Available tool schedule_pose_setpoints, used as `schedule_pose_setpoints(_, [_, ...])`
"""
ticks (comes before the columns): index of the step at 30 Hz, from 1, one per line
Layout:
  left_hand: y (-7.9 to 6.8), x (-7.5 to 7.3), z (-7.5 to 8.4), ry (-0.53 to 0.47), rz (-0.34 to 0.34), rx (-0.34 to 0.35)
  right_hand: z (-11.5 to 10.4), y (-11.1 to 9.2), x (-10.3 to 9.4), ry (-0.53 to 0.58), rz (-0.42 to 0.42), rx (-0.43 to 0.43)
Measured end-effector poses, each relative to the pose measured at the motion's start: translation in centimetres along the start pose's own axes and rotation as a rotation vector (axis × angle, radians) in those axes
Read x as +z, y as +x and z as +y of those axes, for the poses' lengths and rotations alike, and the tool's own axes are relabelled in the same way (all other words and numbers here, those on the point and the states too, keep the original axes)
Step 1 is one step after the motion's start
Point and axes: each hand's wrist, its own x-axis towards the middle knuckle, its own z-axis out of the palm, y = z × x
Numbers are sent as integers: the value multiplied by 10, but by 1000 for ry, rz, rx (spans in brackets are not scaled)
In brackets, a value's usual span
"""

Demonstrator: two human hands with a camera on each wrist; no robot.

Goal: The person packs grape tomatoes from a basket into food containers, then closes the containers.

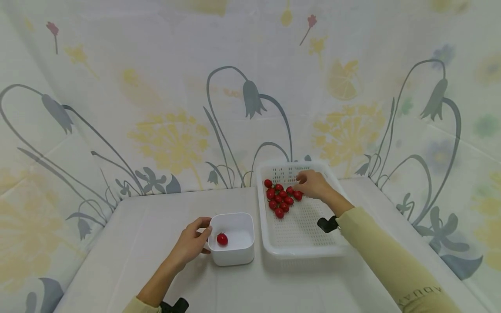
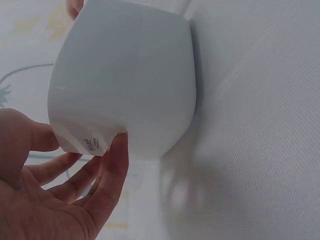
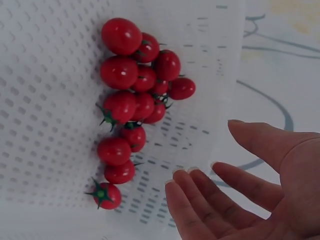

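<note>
A white square container [image 1: 232, 257] with rounded corners stands on the table, and one cherry tomato [image 1: 222, 239] lies inside it. My left hand [image 1: 192, 241] holds the container by its left side, with thumb and fingertips against the wall [image 2: 125, 80]. Right of it, a white perforated basket [image 1: 305, 252] has several red cherry tomatoes [image 1: 278, 198] clustered at its left. Over the basket's far part is my right hand [image 1: 312, 184]. Its fingers are parted and hold nothing in the right wrist view, near the tomatoes [image 3: 119, 72]. Some tomatoes have green stem tops.
A pale cloth covers the table [image 1: 156, 226]. Behind it hangs a backdrop [image 1: 250, 143] printed with flowers. The basket's raised rim [image 1: 263, 221] stands close to the container's right side.
</note>
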Motion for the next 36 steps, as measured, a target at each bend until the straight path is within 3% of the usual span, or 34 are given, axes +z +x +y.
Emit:
schedule_pose_setpoints(11, [0, 0, 0, 3, -1, 3, 23, 13, 7, 41, -39, 153])
schedule_pose_setpoints(21, [-1, 0, 1, 2, -1, 0, 38, 20, 20, 249, -68, 345])
schedule_pose_setpoints(36, [0, 0, 1, -3, -5, -1, 45, 30, 30, 398, -130, 434])
